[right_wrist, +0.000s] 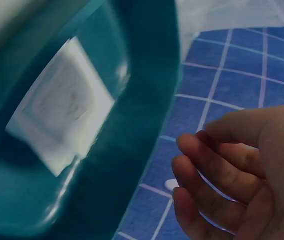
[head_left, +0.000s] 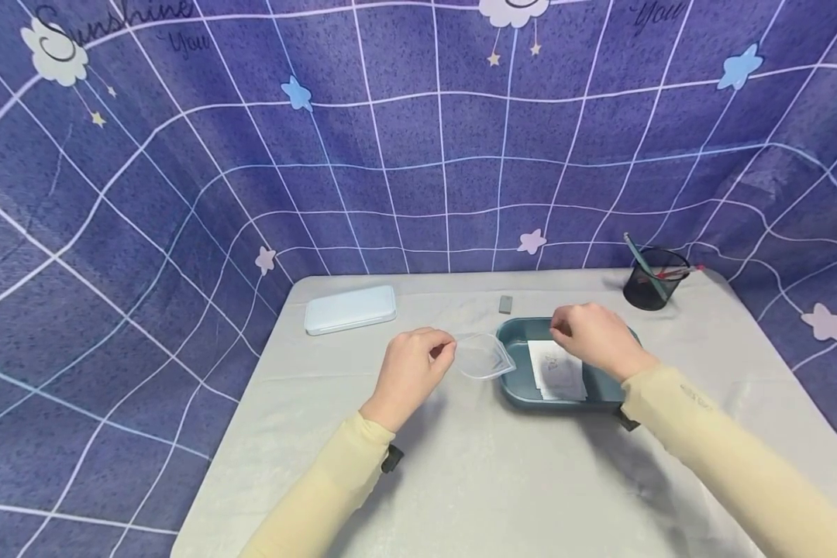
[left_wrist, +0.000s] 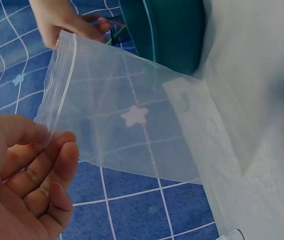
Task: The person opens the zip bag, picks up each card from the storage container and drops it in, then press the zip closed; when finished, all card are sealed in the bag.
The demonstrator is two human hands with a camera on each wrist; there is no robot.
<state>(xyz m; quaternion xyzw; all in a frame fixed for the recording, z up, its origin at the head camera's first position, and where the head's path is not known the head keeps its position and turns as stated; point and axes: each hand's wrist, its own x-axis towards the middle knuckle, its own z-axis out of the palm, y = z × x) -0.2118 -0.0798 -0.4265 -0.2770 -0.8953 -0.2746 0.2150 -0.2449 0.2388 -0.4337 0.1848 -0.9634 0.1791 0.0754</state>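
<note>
A clear zip-lock bag [head_left: 481, 358] hangs from my left hand [head_left: 410, 370]; thumb and fingers pinch its zip edge. In the left wrist view the see-through bag [left_wrist: 116, 110] is spread out flat and the backdrop shows through it. My right hand [head_left: 596, 335] hovers over the teal tray [head_left: 558, 404], its fingers loosely bent. The right wrist view shows that hand [right_wrist: 237, 175] with nothing between the fingers, beside the tray's wall. Inside the tray lie a few white paper sheets [head_left: 556, 370] with a faint drawing on the top one.
A pale blue case [head_left: 351, 310] lies at the table's back left. Behind the tray is a small grey block [head_left: 505, 304]. A black mesh pen cup [head_left: 650, 288] with several pens stands at the back right. Patterned blue cloth [head_left: 404, 139] rises behind the table.
</note>
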